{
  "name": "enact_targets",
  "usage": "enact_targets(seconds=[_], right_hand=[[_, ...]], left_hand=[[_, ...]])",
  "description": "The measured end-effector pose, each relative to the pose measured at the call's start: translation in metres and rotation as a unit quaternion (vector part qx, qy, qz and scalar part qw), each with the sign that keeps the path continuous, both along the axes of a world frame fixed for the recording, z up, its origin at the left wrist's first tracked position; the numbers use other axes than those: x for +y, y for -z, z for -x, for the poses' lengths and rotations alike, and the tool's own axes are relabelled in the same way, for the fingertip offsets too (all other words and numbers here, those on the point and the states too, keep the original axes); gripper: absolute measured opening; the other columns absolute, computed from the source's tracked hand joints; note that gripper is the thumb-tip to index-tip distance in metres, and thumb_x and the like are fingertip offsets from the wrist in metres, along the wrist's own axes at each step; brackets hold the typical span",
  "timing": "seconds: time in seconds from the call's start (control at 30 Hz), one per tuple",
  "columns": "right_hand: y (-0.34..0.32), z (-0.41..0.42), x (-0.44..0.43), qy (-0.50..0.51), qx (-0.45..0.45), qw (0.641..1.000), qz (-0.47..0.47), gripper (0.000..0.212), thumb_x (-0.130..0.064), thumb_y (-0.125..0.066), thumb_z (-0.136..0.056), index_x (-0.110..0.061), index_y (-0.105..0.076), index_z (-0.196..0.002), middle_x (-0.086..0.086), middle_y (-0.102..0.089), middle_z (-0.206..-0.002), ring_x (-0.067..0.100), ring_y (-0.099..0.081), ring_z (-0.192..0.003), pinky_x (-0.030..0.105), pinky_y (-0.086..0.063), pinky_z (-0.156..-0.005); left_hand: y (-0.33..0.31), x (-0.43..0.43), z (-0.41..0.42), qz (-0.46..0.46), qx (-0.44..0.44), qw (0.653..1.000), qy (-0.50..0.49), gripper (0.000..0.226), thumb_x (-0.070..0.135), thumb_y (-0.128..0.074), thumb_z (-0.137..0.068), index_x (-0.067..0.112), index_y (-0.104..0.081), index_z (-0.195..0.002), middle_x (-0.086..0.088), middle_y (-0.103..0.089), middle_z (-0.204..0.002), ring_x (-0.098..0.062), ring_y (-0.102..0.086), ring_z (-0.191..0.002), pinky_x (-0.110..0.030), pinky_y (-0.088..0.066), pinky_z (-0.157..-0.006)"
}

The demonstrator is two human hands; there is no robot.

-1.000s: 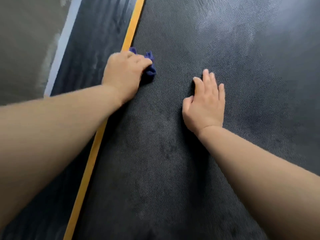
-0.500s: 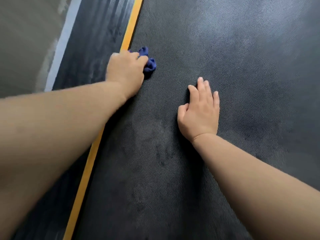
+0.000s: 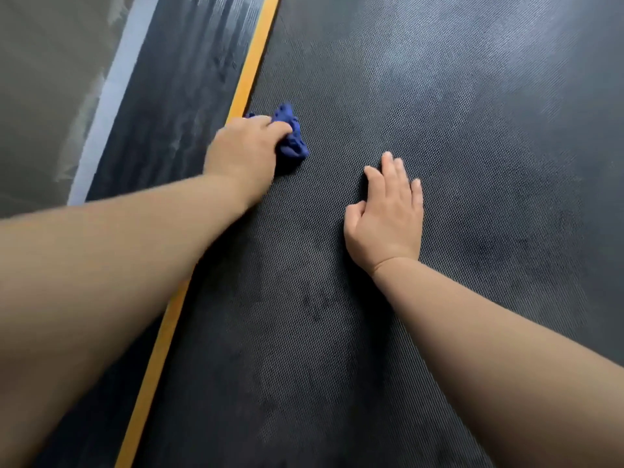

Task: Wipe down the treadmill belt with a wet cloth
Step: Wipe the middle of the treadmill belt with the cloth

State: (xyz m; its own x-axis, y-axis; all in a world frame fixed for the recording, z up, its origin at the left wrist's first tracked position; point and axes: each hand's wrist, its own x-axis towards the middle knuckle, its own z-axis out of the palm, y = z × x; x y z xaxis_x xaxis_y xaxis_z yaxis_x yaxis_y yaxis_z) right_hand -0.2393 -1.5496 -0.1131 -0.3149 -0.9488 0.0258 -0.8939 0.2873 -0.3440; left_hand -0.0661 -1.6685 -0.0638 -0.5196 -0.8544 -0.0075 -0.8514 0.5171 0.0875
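Our left fingers (image 3: 271,126) curl round the bunched blue cloth (image 3: 293,141), clamping it down on the treadmill belt (image 3: 456,146). Our right fingers (image 3: 393,172) lie straight and close together, flat on the belt. The cloth sits at the belt's left edge, just beside the yellow strip (image 3: 251,72), at about ten o'clock from our right hand (image 3: 386,217). We judge it best to press evenly through the left hand (image 3: 243,150) and sweep toward three o'clock in overlapping passes, braced on the right.
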Motion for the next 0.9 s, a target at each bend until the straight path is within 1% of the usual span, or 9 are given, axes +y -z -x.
enact_targets(seconds=[0.13, 0.2, 0.27, 0.33, 0.4, 0.57, 0.73, 0.8, 0.9], right_hand=[[-0.003, -0.001, -0.001, -0.008, -0.009, 1.000, -0.013, 0.057, -0.028, -0.040, -0.078, -0.015, -0.046, -0.133, 0.007, -0.024, -0.156, 0.021, -0.015, -0.145, 0.042, -0.004, -0.119], [-0.006, -0.003, -0.001, -0.003, -0.014, 1.000, -0.025, 0.056, -0.027, -0.039, -0.079, -0.014, -0.046, -0.133, 0.007, -0.022, -0.156, 0.022, -0.013, -0.146, 0.043, -0.004, -0.118], [-0.015, -0.009, -0.006, 0.004, -0.043, 0.998, -0.036, 0.054, -0.025, -0.044, -0.079, -0.016, -0.047, -0.132, 0.010, -0.023, -0.155, 0.026, -0.013, -0.145, 0.044, -0.004, -0.118], [-0.029, -0.023, -0.014, -0.043, -0.084, 0.995, -0.019, 0.056, -0.030, -0.047, -0.077, -0.018, -0.052, -0.131, 0.011, -0.032, -0.151, 0.030, -0.020, -0.142, 0.045, -0.011, -0.118], [-0.039, -0.046, -0.018, -0.162, -0.131, 0.978, -0.015, 0.058, -0.039, -0.049, -0.077, -0.019, -0.053, -0.131, 0.011, -0.040, -0.146, 0.030, -0.031, -0.137, 0.040, -0.019, -0.115], [-0.027, -0.075, -0.014, -0.392, -0.023, 0.918, -0.054, 0.070, -0.054, -0.052, -0.078, -0.021, -0.046, -0.139, 0.017, -0.039, -0.147, 0.037, -0.043, -0.129, 0.046, -0.037, -0.103], [-0.032, -0.062, -0.073, -0.511, 0.042, 0.858, -0.036, 0.038, -0.027, -0.062, -0.079, -0.011, -0.064, -0.113, 0.012, -0.059, -0.122, 0.038, -0.055, -0.102, 0.049, -0.051, -0.080], [-0.038, -0.064, -0.094, -0.475, 0.052, 0.877, -0.053, 0.031, -0.017, -0.057, -0.083, -0.007, -0.063, -0.111, 0.011, -0.055, -0.125, 0.037, -0.049, -0.106, 0.046, -0.049, -0.083], [-0.041, -0.069, -0.112, -0.268, -0.002, 0.961, -0.072, 0.040, -0.012, -0.050, -0.083, -0.013, -0.054, -0.122, 0.003, -0.040, -0.143, 0.033, -0.041, -0.119, 0.040, -0.041, -0.096]], left_hand=[[0.015, 0.059, -0.012, -0.026, -0.013, 0.999, -0.036, 0.034, 0.019, -0.034, -0.080, 0.013, -0.063, -0.096, -0.016, -0.059, -0.091, -0.037, -0.053, -0.071, -0.042, -0.045, -0.059], [0.007, 0.088, -0.021, -0.090, 0.038, 0.995, -0.025, 0.042, 0.021, -0.034, -0.084, 0.015, -0.066, -0.110, -0.016, -0.061, -0.111, -0.040, -0.057, -0.089, -0.047, -0.050, -0.078], [-0.005, 0.100, -0.029, -0.184, 0.096, 0.977, -0.044, 0.043, 0.025, -0.033, -0.098, 0.022, -0.050, -0.137, -0.007, -0.044, -0.145, -0.032, -0.040, -0.131, -0.045, -0.032, -0.110], [-0.016, 0.105, -0.042, -0.227, 0.135, 0.962, -0.062, 0.047, 0.030, -0.032, -0.101, 0.025, -0.031, -0.148, 0.000, -0.023, -0.157, -0.020, -0.017, -0.145, -0.044, -0.011, -0.118], [-0.023, 0.109, -0.060, -0.163, 0.141, 0.972, -0.089, 0.056, 0.037, -0.030, -0.095, 0.020, -0.032, -0.148, -0.007, -0.024, -0.157, -0.025, -0.021, -0.144, -0.051, -0.016, -0.116], [-0.018, 0.142, -0.109, -0.129, 0.008, 0.970, -0.204, 0.062, 0.036, -0.044, -0.097, 0.022, -0.018, -0.152, -0.005, -0.002, -0.161, -0.023, 0.000, -0.147, -0.048, -0.001, -0.117], [-0.008, 0.181, -0.119, -0.215, -0.105, 0.931, -0.276, 0.075, 0.058, -0.023, -0.095, 0.029, 0.021, -0.148, -0.001, 0.035, -0.152, -0.020, 0.030, -0.141, -0.061, 0.011, -0.111], [-0.009, 0.185, -0.117, -0.224, -0.108, 0.928, -0.279, 0.076, 0.060, -0.021, -0.094, 0.029, 0.025, -0.146, -0.001, 0.038, -0.150, -0.021, 0.032, -0.140, -0.064, 0.010, -0.109], [-0.011, 0.191, -0.118, -0.220, -0.093, 0.919, -0.315, 0.075, 0.058, -0.023, -0.095, 0.030, 0.024, -0.147, -0.002, 0.037, -0.151, -0.022, 0.030, -0.141, -0.063, 0.011, -0.109]])
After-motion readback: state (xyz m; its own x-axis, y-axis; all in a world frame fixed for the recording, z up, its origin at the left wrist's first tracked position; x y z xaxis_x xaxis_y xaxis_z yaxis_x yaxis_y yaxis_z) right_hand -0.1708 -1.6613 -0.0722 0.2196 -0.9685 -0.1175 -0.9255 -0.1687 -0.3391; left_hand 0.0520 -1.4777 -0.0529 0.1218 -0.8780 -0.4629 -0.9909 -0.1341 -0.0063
